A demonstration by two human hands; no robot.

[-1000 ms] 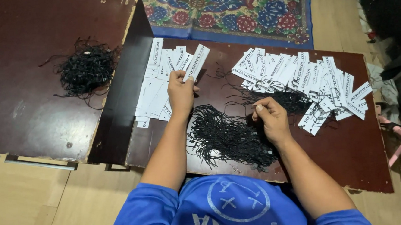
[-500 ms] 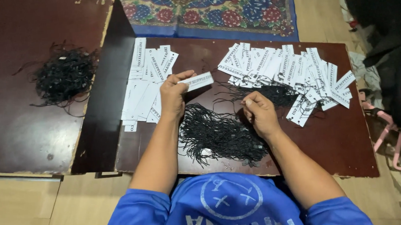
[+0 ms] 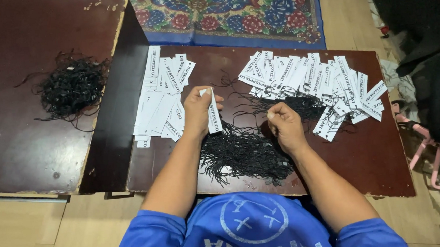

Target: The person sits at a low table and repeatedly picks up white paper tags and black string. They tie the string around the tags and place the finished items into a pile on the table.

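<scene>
Two hands over black strings (image 3: 245, 155): left hand (image 3: 197, 109) clamped on white tag (image 3: 213, 114), right hand (image 3: 282, 124) pinching string.

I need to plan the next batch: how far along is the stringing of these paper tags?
Done: the spread of tags with black strings at right. In hand: the left hand holds one white tag, while the right hand pinches a thin string. Left: the plain tag pile and loose black strings.
</scene>
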